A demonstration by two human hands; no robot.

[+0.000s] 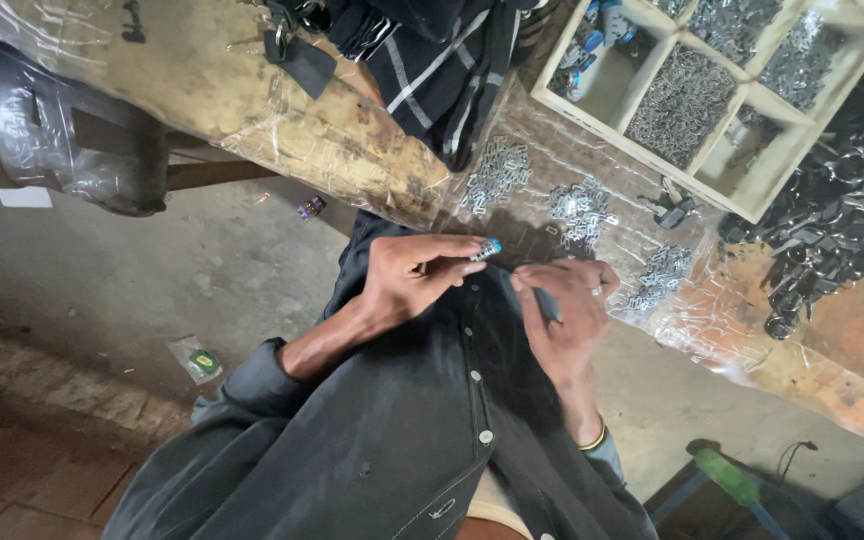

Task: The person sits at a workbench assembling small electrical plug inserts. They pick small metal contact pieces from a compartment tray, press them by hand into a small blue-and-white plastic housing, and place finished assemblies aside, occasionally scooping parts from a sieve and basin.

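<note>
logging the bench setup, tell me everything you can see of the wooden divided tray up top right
The wooden divided tray is a shallow box of pale, unpainted-looking wood, split by thin cross walls into several compartments. It lies tilted in the view on the plastic-covered workbench, its far corner cut off by the picture edge. Most compartments hold heaps of small silvery metal parts; one holds blue and silver pieces, and another looks nearly empty. Loose piles of similar metal parts lie on the plastic beside it. Neither hand touches it.

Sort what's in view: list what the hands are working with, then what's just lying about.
In hand:
left hand, small blue-tipped metal piece
right hand, dark strap

Lying about:
piles of metal clips
wooden divided tray
striped cloth
green-handled tool
</note>
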